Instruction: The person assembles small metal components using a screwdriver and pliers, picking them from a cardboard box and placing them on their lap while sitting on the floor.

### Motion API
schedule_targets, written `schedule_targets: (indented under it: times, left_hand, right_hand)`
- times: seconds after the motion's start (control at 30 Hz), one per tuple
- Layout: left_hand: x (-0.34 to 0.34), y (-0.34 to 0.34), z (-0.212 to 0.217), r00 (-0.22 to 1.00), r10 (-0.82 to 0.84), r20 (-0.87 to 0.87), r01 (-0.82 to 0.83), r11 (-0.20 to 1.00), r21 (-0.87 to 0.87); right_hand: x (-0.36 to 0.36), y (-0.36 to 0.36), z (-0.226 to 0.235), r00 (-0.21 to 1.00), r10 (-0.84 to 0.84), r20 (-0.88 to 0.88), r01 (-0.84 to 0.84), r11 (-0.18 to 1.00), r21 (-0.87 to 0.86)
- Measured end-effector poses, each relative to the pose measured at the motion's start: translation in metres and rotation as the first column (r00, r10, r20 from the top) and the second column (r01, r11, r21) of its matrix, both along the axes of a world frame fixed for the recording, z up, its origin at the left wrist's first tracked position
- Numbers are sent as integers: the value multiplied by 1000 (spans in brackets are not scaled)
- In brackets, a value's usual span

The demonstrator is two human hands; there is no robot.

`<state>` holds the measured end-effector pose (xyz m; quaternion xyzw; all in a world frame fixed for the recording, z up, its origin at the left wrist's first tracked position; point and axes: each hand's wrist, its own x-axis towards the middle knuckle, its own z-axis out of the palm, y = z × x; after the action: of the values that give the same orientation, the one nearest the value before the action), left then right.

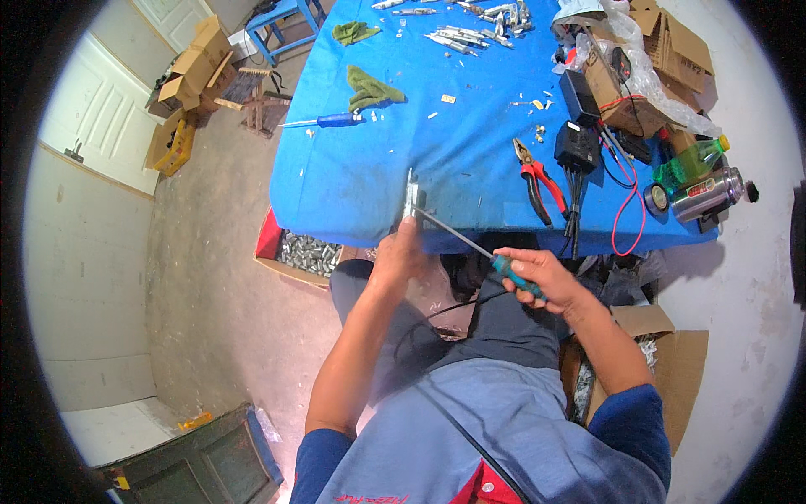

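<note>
My left hand [398,254] is closed around the lower end of a slim silvery metal part [411,200], held upright at the near edge of the blue-covered table [353,176]. Wrapped around the teal handle of a screwdriver [460,237] is my right hand [544,282]. The screwdriver's shaft slants up and left, its tip at the side of the metal part; whether it touches I cannot tell. Red-handled pliers [537,183] lie to the right on the table, and a blue-handled screwdriver [337,120] lies farther off at the left.
Slim metal parts [457,38] lie piled at the far side, near two green cloths [369,86]. Along the right are a black power box [578,146] with cables, a green bottle [693,165] and a metal flask [709,195]. Below the table's left corner stands a box of small metal pieces [309,254].
</note>
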<state>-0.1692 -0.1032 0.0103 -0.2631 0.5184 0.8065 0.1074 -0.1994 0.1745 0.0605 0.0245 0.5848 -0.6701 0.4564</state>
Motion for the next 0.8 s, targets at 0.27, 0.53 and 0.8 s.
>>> schedule_targets:
  times: [0.27,0.53,0.8]
  left_hand:
    - [-1,-4,0,1000,-2,18,2,1000,9]
    - [-1,-2,-1,1000,14,14,-14,1000,2]
    - [-1,-11,-13,1000,-23,0,23,1000,-15]
  right_hand:
    - [17,-16,-9,323,221,-920,144,950,279]
    - [-15,-13,45,960,132,-247,-82,976,202]
    - [-7,-13,32,690,299,-660,-56,930,363]
